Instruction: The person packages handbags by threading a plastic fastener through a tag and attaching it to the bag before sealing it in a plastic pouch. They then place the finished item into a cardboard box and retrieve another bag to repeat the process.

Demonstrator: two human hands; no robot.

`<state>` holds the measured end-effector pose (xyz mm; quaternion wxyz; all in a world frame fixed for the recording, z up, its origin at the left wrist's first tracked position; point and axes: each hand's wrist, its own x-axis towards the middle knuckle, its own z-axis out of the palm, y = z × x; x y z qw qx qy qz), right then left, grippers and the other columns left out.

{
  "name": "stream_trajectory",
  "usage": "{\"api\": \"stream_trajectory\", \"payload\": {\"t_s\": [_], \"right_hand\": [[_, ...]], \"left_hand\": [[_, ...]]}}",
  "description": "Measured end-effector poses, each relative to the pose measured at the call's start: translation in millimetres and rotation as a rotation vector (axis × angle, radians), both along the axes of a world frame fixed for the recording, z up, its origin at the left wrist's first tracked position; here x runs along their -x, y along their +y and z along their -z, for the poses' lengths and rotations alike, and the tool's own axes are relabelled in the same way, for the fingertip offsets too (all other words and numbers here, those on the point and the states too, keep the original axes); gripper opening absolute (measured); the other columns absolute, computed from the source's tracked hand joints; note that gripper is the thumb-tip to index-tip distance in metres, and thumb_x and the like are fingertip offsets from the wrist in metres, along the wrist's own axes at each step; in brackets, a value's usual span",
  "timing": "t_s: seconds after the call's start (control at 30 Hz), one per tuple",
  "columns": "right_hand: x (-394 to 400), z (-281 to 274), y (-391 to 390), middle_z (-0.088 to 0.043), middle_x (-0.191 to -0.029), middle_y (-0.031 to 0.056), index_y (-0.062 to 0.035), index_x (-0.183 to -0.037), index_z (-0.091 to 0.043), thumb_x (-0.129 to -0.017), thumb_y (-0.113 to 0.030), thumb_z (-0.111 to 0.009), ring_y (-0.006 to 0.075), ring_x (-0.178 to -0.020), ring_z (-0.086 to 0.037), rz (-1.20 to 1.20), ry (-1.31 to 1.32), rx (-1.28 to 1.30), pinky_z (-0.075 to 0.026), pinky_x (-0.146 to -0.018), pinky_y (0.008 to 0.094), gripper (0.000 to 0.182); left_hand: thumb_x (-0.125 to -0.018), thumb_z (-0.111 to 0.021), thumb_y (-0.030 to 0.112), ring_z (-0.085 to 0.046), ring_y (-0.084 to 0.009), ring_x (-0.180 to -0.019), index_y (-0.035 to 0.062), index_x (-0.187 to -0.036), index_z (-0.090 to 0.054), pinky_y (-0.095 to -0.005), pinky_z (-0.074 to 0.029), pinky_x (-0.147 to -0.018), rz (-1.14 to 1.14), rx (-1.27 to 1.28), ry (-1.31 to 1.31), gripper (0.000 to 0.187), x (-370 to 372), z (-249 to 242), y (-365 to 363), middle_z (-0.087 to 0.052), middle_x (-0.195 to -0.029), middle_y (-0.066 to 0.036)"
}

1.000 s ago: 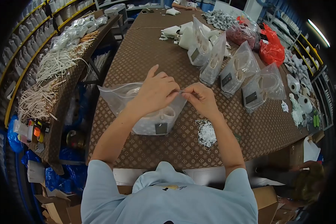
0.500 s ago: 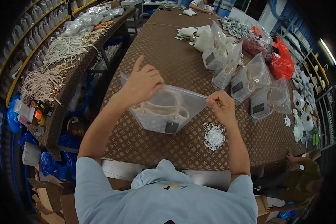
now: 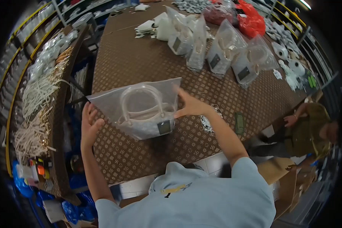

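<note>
A pale handbag point(image 3: 145, 128) with two looped handles stands on the table inside a clear plastic bag point(image 3: 106, 99), a dark tag point(image 3: 164, 127) showing on its front. The plastic's wide upper edge spreads out to both sides above the handles. Just below its left corner is my left hand point(image 3: 89, 127), open, thumb apart from the raised fingers. At the right side of the plastic, my right hand point(image 3: 192, 105) has its fingers and thumb spread, the fingertips right at the film. Partly behind my right forearm lies a tangle of thin white loops point(image 3: 208, 125).
Several bagged handbags point(image 3: 221, 53) stand across the patterned brown table point(image 3: 121, 49). Behind them lie a red plastic bag point(image 3: 251, 22) and white rolls. A dark green packet point(image 3: 239, 123) is near the front edge. Straps point(image 3: 38, 98) cover the left bench. Another person point(image 3: 311, 129) is at right.
The bagged handbag now stands more upright and faces me. My left hand has moved left and down; my right hand has released the corner and opened beside the bag. The view has shifted.
</note>
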<state>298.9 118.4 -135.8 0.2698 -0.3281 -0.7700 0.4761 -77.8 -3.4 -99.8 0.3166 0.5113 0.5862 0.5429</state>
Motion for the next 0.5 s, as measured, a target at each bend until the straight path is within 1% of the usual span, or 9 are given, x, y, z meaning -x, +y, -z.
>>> {"api": "stream_trajectory", "payload": {"t_s": [0.03, 0.13, 0.2, 0.23, 0.3, 0.37, 0.43, 0.47, 0.5], "right_hand": [[15, 27, 3, -0.040, -0.135, 0.0178, -0.0039, -0.141, -0.023, -0.064, -0.026, -0.080, 0.0278, -0.124, -0.039, -0.047, -0.120, -0.107, -0.039, -0.096, 0.0349, 0.099], [45, 58, -17, -0.048, -0.128, 0.0176, -0.0051, -0.136, -0.035, -0.064, -0.028, -0.080, 0.0278, -0.116, -0.049, 0.008, -0.001, -0.053, -0.042, -0.092, 0.0328, 0.087], [42, 64, -30, -0.058, -0.113, 0.0152, -0.0068, -0.123, -0.050, -0.065, -0.029, -0.080, 0.0285, -0.103, -0.058, 0.172, -0.222, -0.063, -0.045, -0.087, 0.0341, 0.068], [33, 58, -34, -0.058, -0.113, 0.0152, -0.0068, -0.123, -0.050, -0.065, -0.029, -0.080, 0.0285, -0.103, -0.058, 0.191, -0.215, -0.053, -0.045, -0.087, 0.0341, 0.068], [-4, 45, -47, -0.062, -0.102, 0.0126, -0.0069, -0.108, -0.059, -0.064, -0.030, -0.080, 0.0287, -0.095, -0.061, 0.396, -0.218, -0.077, -0.048, -0.082, 0.0337, 0.053], [-62, 45, -45, -0.064, -0.098, 0.0113, -0.0098, -0.106, -0.061, -0.065, -0.029, -0.079, 0.0283, -0.088, -0.063, 0.550, -0.166, -0.151, -0.049, -0.078, 0.0356, 0.049], [-131, 26, -41, -0.061, -0.079, 0.0059, -0.0066, -0.096, -0.062, -0.067, -0.017, -0.079, 0.0177, -0.078, -0.059, 0.723, 0.158, -0.179, -0.048, -0.072, 0.0291, 0.035], [-169, -2, -37, -0.060, -0.082, 0.0054, -0.0044, -0.096, -0.060, -0.069, -0.017, -0.078, 0.0156, -0.079, -0.056, 0.749, -0.013, -0.014, -0.046, -0.071, 0.0292, 0.035], [-205, 5, -28, -0.060, -0.086, 0.0068, -0.0040, -0.097, -0.060, -0.070, -0.018, -0.077, 0.0184, -0.080, -0.057, 0.826, 0.116, -0.044, -0.046, -0.071, 0.0307, 0.035]], "left_hand": [[-0.076, -0.071, 0.024, -0.045, -0.0256, -0.117, 0.0024, -0.142, -0.020, -0.0346, -0.042, -0.091, 0.087, 0.023, -0.075, 0.086, -9, 15, 8, -0.045, -0.129, -0.013], [-0.079, -0.067, 0.019, -0.043, -0.0221, -0.118, 0.0017, -0.142, -0.019, -0.0318, -0.041, -0.092, 0.180, 0.047, -0.203, 0.080, -42, 44, 26, -0.044, -0.128, -0.011], [-0.081, -0.064, 0.018, -0.045, -0.0217, -0.115, 0.0020, -0.142, -0.019, -0.0332, -0.040, -0.094, 0.041, -0.092, -0.297, 0.077, -60, 52, 33, -0.045, -0.126, -0.012], [-0.086, -0.061, 0.022, -0.044, -0.0249, -0.119, 0.0037, -0.141, -0.022, -0.0382, -0.038, -0.099, 0.005, -0.052, -0.405, 0.071, -63, 45, 30, -0.043, -0.130, -0.015], [-0.088, -0.058, 0.023, -0.043, -0.0271, -0.120, 0.0037, -0.142, -0.020, -0.0389, -0.039, -0.099, 0.013, -0.085, -0.386, 0.069, -66, 30, 27, -0.040, -0.132, -0.016], [-0.090, -0.057, 0.026, -0.048, -0.0279, -0.117, 0.0039, -0.141, -0.022, -0.0404, -0.044, -0.095, -0.024, -0.151, -0.275, 0.066, -63, 19, 18, -0.043, -0.130, -0.015], [-0.090, -0.057, 0.025, -0.051, -0.0257, -0.113, 0.0036, -0.140, -0.025, -0.0392, -0.046, -0.092, -0.093, -0.114, -0.308, 0.063, -36, 34, -4, -0.047, -0.126, -0.013], [-0.090, -0.057, 0.024, -0.054, -0.0235, -0.109, 0.0033, -0.139, -0.028, -0.0380, -0.048, -0.090, -0.148, -0.084, -0.340, 0.060, -22, 41, -15, -0.051, -0.122, -0.012], [-0.090, -0.057, 0.024, -0.054, -0.0235, -0.109, 0.0033, -0.139, -0.028, -0.0380, -0.048, -0.090, -0.158, -0.081, -0.343, 0.060, -14, 46, -27, -0.051, -0.122, -0.012]]}}
